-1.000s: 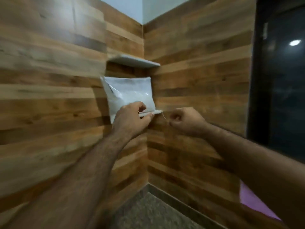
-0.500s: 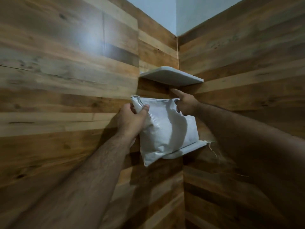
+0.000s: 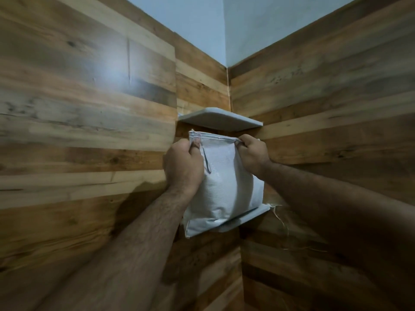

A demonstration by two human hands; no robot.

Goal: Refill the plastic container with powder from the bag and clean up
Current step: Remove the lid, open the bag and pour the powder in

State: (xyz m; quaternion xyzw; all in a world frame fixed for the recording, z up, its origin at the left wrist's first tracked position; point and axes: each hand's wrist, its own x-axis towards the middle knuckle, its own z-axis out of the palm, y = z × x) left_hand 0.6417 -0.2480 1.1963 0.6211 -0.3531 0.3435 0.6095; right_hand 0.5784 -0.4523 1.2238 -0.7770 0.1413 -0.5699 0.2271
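1. In the corner where two wood-plank walls point(image 3: 89, 131) meet, the head view is showing a white bag point(image 3: 226, 189) standing upright on the lower corner shelf point(image 3: 251, 217), its base overhanging the shelf's front edge.
2. The bag is looking full and bulging; its contents are not showing, since the top edge is lying flat and closed.
3. Its surface is appearing finely woven and ribbed, with a stitched top seam and loose threads point(image 3: 280, 221) trailing from the right lower corner.
4. The left hand point(image 3: 183, 167) is curling closed, pinching the bag's top left corner between thumb and fingers.
5. The right hand point(image 3: 253, 153) is closing in a fist around the top right corner.
6. A second pale, flat shelf point(image 3: 221, 121) is sitting just above the bag.
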